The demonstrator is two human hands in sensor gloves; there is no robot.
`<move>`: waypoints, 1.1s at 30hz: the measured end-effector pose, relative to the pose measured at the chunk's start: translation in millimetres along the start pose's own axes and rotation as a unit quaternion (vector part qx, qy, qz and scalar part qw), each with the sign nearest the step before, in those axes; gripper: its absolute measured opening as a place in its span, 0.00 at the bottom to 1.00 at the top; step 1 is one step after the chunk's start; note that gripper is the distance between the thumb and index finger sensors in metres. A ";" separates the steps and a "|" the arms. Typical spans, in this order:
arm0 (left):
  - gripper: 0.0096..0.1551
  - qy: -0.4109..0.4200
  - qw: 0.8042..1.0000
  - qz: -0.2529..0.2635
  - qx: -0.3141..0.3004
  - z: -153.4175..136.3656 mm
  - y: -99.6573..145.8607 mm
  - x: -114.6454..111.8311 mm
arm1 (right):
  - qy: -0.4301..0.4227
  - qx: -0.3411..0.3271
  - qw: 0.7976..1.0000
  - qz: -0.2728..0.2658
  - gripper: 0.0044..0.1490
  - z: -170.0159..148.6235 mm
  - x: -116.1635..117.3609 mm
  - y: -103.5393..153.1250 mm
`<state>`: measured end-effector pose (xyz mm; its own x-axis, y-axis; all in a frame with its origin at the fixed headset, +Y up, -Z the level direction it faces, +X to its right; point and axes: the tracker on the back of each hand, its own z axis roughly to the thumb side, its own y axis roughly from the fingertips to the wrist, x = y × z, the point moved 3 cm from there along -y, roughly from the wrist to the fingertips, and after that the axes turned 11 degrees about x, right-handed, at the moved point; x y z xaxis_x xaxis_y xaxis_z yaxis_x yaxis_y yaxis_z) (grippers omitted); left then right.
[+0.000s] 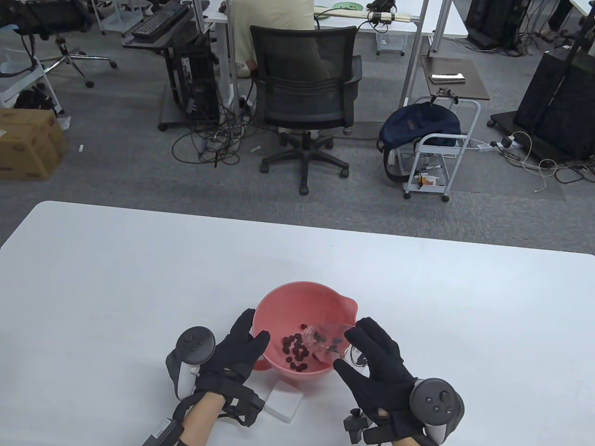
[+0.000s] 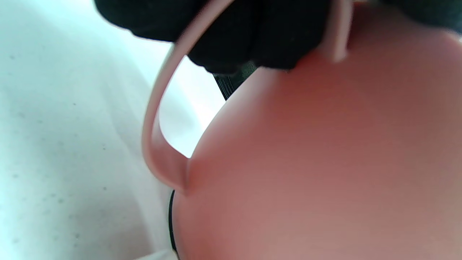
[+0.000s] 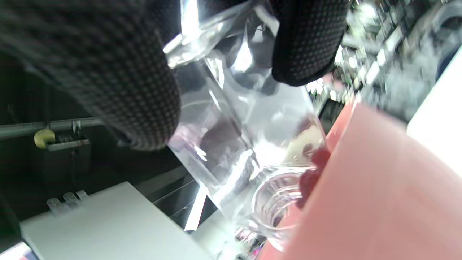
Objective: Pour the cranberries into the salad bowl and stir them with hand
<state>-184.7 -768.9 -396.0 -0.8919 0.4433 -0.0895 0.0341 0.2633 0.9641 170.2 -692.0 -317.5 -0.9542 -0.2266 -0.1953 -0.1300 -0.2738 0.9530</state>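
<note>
A pink salad bowl (image 1: 288, 304) with a spout and a handle stands near the table's front edge. Dark red cranberries (image 1: 296, 353) lie in a heap on its bottom. My right hand (image 1: 372, 357) grips a clear glass container (image 1: 325, 341), tipped mouth-down over the bowl's right rim, with a few berries still in it. The right wrist view shows the clear container (image 3: 245, 144) between my gloved fingers (image 3: 306, 43), berries at its mouth beside the bowl wall (image 3: 375, 187). My left hand (image 1: 244, 344) holds the bowl's left rim; the left wrist view shows the bowl's side (image 2: 317, 162) and its handle (image 2: 158, 119).
A white flat block (image 1: 283, 403) lies on the table just in front of the bowl, between my wrists. The white table (image 1: 139, 278) stretches left, right and behind. Beyond it stand an office chair (image 1: 304, 93) with a seated person and a small trolley (image 1: 437, 153).
</note>
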 end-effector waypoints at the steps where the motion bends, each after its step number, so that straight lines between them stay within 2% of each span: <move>1: 0.47 -0.001 1.000 0.002 0.000 0.0 0.0 0.1 | -0.024 -0.006 0.999 -0.043 0.40 2.1 -1.3 1.5; 2: 0.47 -0.001 1.000 0.002 0.000 -0.2 -0.1 0.2 | 0.053 -0.018 0.997 -0.061 0.40 4.2 -3.5 1.3; 3: 0.47 -0.001 1.000 0.000 0.000 -0.5 -0.5 0.3 | 0.086 -0.024 0.995 -0.048 0.40 5.2 -3.2 -0.3; 4: 0.47 0.001 1.000 -0.001 0.000 -0.5 -0.6 0.3 | 0.079 -0.009 0.997 -0.015 0.40 2.0 -1.2 -2.0; 5: 0.47 0.000 1.000 0.000 0.000 -0.2 -0.5 0.3 | 0.016 0.003 1.000 -0.008 0.40 -1.2 0.2 0.1; 6: 0.47 -0.001 1.000 0.001 0.000 -0.1 -0.5 0.3 | -0.018 -0.006 0.999 -0.036 0.40 0.7 -0.4 1.8; 7: 0.47 -0.002 1.000 0.001 0.000 -0.2 -0.7 0.4 | 0.013 -0.009 0.998 -0.059 0.40 2.9 -1.8 1.8; 8: 0.47 -0.001 1.000 0.000 0.000 -0.4 -0.8 0.6 | 0.071 -0.023 0.996 -0.051 0.40 4.8 -2.7 0.3; 9: 0.47 0.000 1.000 -0.001 0.000 -0.5 -0.8 0.6 | 0.070 -0.014 0.997 -0.023 0.40 3.0 -1.3 -1.6; 10: 0.47 0.001 1.000 -0.001 0.000 -0.5 -0.7 0.6 | 0.035 -0.002 0.999 -0.011 0.40 0.2 -0.4 -1.0; 11: 0.47 -0.001 1.000 0.000 0.000 0.4 0.0 0.3 | -0.025 -0.010 0.999 -0.033 0.40 1.8 -0.3 2.5; 12: 0.47 -0.002 1.000 0.002 0.000 0.5 0.0 0.3 | 0.002 -0.019 0.998 -0.057 0.40 5.0 -0.7 2.8; 13: 0.47 -0.001 1.000 0.000 0.000 0.2 -0.2 0.4 | 0.087 -0.038 0.994 -0.053 0.40 8.0 -1.5 1.7; 14: 0.47 0.000 1.000 -0.001 0.001 0.0 -0.4 0.5 | 0.100 -0.029 0.994 -0.030 0.40 7.3 -0.2 -0.4; 15: 0.47 0.001 1.000 -0.002 0.001 0.1 -0.3 0.4 | 0.046 -0.001 0.999 0.006 0.40 2.4 2.5 -0.2; 16: 0.47 0.000 1.000 0.000 0.001 0.4 -0.1 0.3 | -0.010 -0.006 1.000 0.003 0.40 2.9 3.7 2.9; 17: 0.47 -0.002 1.000 0.001 0.000 0.3 -0.2 0.5 | -0.001 -0.018 0.998 -0.064 0.40 7.8 1.1 5.1; 18: 0.47 -0.002 1.000 0.001 0.000 0.3 -0.2 0.5 | 0.070 -0.033 0.994 -0.073 0.40 9.9 -0.8 3.8; 19: 0.47 -0.001 1.000 -0.001 0.001 0.1 -0.5 0.7 | 0.107 -0.028 0.993 -0.038 0.40 10.1 0.8 0.3; 20: 0.47 -0.001 1.000 -0.001 0.001 0.2 -0.4 0.6 | 0.068 0.001 0.998 0.003 0.40 5.1 3.6 -0.2; 21: 0.47 -0.001 1.000 -0.001 0.001 0.6 -0.2 0.5 | 0.020 -0.007 1.000 0.002 0.40 4.8 5.1 2.7; 22: 0.47 -0.003 1.000 0.001 0.001 0.7 -0.2 0.5 | 0.015 -0.017 0.998 -0.054 0.40 8.0 3.5 3.6; 23: 0.47 -0.003 1.000 0.000 0.000 0.5 -0.3 0.6 | 0.061 -0.024 0.996 -0.060 0.40 9.5 2.2 4.0; 24: 0.47 -0.002 1.000 -0.001 0.000 0.3 -0.4 0.7 | 0.098 -0.033 0.994 -0.045 0.40 11.6 3.6 2.7; 26: 0.47 -0.002 1.000 -0.002 0.001 0.4 -0.3 0.7 | 0.071 0.004 0.997 -0.006 0.40 5.7 7.2 1.8; 27: 0.47 -0.003 1.000 -0.001 0.001 0.7 -0.2 0.6 | 0.031 -0.009 0.999 -0.019 0.40 6.2 7.2 4.0; 28: 0.47 -0.004 1.000 0.000 0.000 0.6 -0.3 0.6 | 0.031 -0.021 0.998 -0.050 0.41 9.8 6.0 4.6; 29: 0.47 -0.003 1.000 -0.001 0.000 0.3 -0.5 0.7 | 0.071 -0.027 0.996 -0.056 0.41 11.9 5.0 4.3; 30: 0.47 -0.002 1.000 -0.002 0.000 0.2 -0.5 0.8 | 0.110 -0.024 0.993 -0.039 0.40 13.5 6.5 2.2; 31: 0.47 -0.002 1.000 -0.002 0.000 0.5 -0.4 0.6 | 0.109 0.011 0.994 -0.008 0.40 7.8 7.4 -0.5; 32: 0.47 -0.003 1.000 -0.001 0.000 0.5 -0.5 0.6 | 0.062 0.031 0.998 0.012 0.41 2.4 8.0 0.8; 33: 0.47 -0.004 1.000 -0.001 0.000 0.5 -0.7 0.6 | -0.021 0.021 0.999 -0.019 0.41 3.7 8.9 4.1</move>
<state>-185.0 -768.4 -396.9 -0.8887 0.4489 -0.0938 0.0321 0.2649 0.9637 160.2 -691.6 -314.5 -0.9588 -0.1770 -0.2220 -0.1763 -0.2418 0.9542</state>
